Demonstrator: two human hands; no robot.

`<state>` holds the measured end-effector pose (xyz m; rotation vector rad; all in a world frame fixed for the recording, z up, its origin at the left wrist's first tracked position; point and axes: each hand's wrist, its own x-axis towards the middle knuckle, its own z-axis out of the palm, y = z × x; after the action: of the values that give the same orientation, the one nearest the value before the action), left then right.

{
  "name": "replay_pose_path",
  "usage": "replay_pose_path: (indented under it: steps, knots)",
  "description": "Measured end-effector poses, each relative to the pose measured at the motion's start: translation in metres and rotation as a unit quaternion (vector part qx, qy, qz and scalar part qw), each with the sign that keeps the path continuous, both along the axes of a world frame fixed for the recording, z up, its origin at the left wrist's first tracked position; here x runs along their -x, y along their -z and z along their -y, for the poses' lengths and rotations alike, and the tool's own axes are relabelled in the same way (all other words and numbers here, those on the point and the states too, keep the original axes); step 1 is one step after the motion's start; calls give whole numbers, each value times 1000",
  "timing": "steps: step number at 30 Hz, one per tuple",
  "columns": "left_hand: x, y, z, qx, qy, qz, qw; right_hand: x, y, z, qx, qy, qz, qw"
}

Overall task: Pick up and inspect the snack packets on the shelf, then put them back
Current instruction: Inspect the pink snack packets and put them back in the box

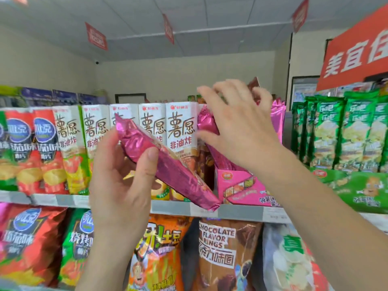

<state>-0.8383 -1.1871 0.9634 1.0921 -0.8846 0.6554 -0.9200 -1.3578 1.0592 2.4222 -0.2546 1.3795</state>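
The left grip (121, 181) holds a pink foil packet (168, 164) tilted in front of the shelf (241, 212), thumb pressed on its face and fingers behind, its lower end just above the shelf edge. The right grip (237, 131), fingers spread and blurred, reaches over more pink packets (206, 120) standing in a pink display box (241, 185), thumb against one of them. White cartons (180, 127) stand behind, green packets (336, 131) to the right, and a brown bag of chocolate rings (222, 248) sits on the shelf below.
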Motion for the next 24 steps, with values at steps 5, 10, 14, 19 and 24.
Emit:
replay_pose_path:
  steps: [5,10,14,19,24]
  knots:
    - [23,-31,7,26,-59,66,996,-1,0,28,-16,14,15,1000]
    - [31,-75,24,39,-74,176,981,22,-10,59,-49,26,30,998]
    - [35,-96,52,-32,-132,219,966,35,-12,73,-84,1,25,996]
    - [41,-106,76,-133,-184,237,944,38,-7,79,-113,-38,33,992]
    - [35,-114,93,-211,-206,229,928,38,-2,85,-154,-88,32,984]
